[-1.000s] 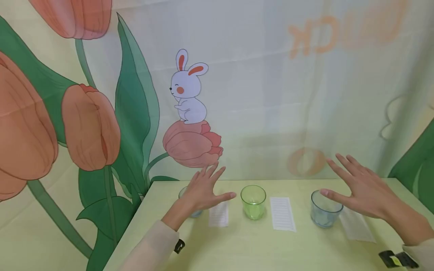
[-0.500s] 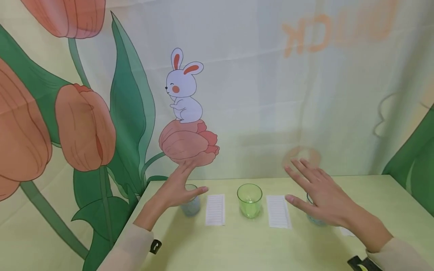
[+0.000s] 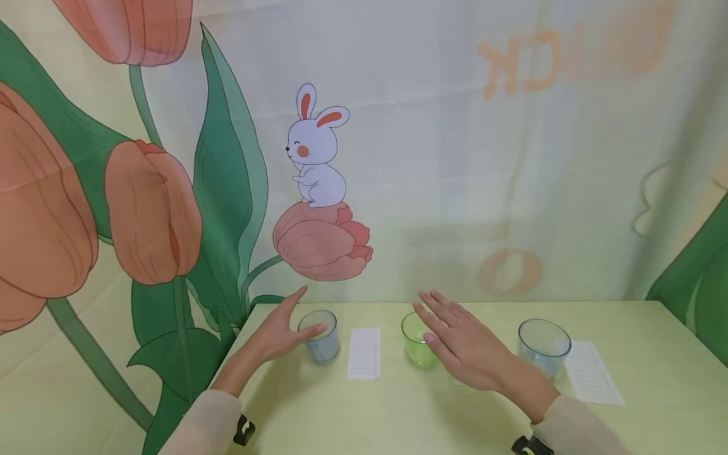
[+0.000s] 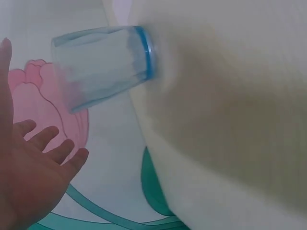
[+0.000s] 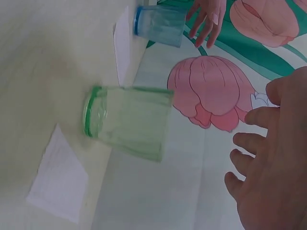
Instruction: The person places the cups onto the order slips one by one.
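A blue-tinted glass (image 3: 323, 346) stands upright at the left of the table. My left hand (image 3: 279, 335) hovers beside it, thumb spread and overlapping the rim in the head view; the left wrist view shows the glass (image 4: 105, 64) apart from the palm. In the middle stands a green glass (image 3: 415, 347). Over its right side in the head view hangs my right hand (image 3: 469, 344), fingers extended; the right wrist view shows a gap between the fingers and the green glass (image 5: 132, 122). Neither hand holds anything. Another bluish glass (image 3: 544, 344) stands at the right, partly behind the right forearm.
A lined paper slip (image 3: 364, 354) lies between the left and green glasses. Another slip (image 3: 593, 373) lies right of the right glass, and a third slip (image 5: 58, 177) is mostly hidden under the right hand in the head view. A printed curtain (image 3: 432, 158) hangs behind the pale table (image 3: 364, 423).
My right hand has moved left, from the right glass to over the green glass. My left hand has shifted left and lower, uncovering the left glass. The glasses have not moved.
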`<state>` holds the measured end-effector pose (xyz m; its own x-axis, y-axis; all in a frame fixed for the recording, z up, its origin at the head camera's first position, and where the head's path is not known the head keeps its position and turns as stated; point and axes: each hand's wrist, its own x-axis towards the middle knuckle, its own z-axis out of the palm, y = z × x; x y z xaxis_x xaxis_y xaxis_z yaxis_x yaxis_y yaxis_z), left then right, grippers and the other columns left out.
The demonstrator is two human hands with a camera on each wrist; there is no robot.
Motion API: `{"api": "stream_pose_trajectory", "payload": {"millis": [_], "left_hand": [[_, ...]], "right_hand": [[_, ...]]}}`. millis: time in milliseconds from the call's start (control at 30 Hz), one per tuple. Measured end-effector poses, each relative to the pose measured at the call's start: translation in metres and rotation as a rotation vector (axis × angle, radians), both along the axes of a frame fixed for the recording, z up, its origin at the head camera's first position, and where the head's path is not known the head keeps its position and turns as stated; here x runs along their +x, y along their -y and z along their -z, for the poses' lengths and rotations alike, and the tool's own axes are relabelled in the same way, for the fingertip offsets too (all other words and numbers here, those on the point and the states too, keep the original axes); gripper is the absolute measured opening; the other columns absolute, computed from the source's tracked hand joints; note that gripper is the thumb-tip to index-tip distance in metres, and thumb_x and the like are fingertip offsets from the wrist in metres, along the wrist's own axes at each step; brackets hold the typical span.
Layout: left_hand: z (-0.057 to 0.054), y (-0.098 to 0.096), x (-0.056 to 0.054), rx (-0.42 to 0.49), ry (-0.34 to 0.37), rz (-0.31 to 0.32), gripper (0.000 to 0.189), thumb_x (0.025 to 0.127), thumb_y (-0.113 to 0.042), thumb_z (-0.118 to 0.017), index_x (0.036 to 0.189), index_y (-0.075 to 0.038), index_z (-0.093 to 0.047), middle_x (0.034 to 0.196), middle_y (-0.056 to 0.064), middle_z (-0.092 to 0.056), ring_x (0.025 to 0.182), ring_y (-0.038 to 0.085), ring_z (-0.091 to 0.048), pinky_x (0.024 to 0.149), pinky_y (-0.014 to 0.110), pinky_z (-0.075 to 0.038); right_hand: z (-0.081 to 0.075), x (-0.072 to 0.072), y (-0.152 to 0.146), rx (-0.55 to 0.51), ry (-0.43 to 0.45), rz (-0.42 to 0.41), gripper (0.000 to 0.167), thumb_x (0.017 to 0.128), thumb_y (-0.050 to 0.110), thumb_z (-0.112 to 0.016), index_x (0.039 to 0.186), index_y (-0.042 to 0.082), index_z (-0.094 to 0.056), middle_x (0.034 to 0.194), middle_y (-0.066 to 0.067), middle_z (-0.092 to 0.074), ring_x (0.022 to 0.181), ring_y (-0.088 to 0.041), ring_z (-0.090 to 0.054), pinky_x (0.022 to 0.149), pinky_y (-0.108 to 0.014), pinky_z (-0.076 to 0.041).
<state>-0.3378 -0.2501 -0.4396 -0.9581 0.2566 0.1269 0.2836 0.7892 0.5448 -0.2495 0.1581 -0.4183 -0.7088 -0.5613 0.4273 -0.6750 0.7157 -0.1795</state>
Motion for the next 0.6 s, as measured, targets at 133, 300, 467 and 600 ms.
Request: {"api": "stream_pose_trajectory", "payload": {"millis": [133,300,467,600], "left_hand": [[0.013,0.008,-0.004,0.093,0.008,0.006,0.113,0.087,-0.069,-0.077,0.171,-0.021,-0.02,0.172,0.011,-0.031,0.156,0.039,-0.032,0.121,0.065,-0.032],[0.028,0.013,-0.008,0.207,0.044,0.038,0.11,0.088,-0.055,-0.084,0.17,-0.018,-0.022,0.17,0.013,-0.035,0.154,0.038,-0.036,0.121,0.058,-0.036],[0.039,0.012,-0.009,0.274,0.071,0.033,0.107,0.087,-0.047,-0.088,0.168,-0.016,-0.027,0.168,0.012,-0.038,0.153,0.038,-0.038,0.12,0.056,-0.038],[0.044,0.01,-0.008,0.294,0.077,0.024,0.104,0.085,-0.044,-0.09,0.167,-0.014,-0.032,0.167,0.012,-0.041,0.151,0.038,-0.041,0.119,0.055,-0.04]], "right_hand": [[0.008,-0.003,0.015,-0.011,0.027,-0.022,0.058,0.115,0.031,-0.041,0.166,0.003,-0.032,0.174,-0.011,-0.026,0.16,-0.034,-0.024,0.126,-0.056,-0.026],[0.015,-0.001,0.033,-0.014,0.069,-0.055,0.059,0.116,0.032,-0.039,0.164,0.0,-0.032,0.174,-0.011,-0.025,0.16,-0.032,-0.024,0.126,-0.053,-0.027],[0.022,0.001,0.053,0.004,0.072,-0.096,0.059,0.116,0.032,-0.039,0.164,-0.001,-0.033,0.174,-0.012,-0.026,0.159,-0.033,-0.025,0.126,-0.053,-0.028],[0.033,0.003,0.067,0.04,0.061,-0.127,0.059,0.115,0.032,-0.039,0.163,-0.002,-0.035,0.172,-0.014,-0.029,0.159,-0.033,-0.028,0.125,-0.052,-0.03]]}}
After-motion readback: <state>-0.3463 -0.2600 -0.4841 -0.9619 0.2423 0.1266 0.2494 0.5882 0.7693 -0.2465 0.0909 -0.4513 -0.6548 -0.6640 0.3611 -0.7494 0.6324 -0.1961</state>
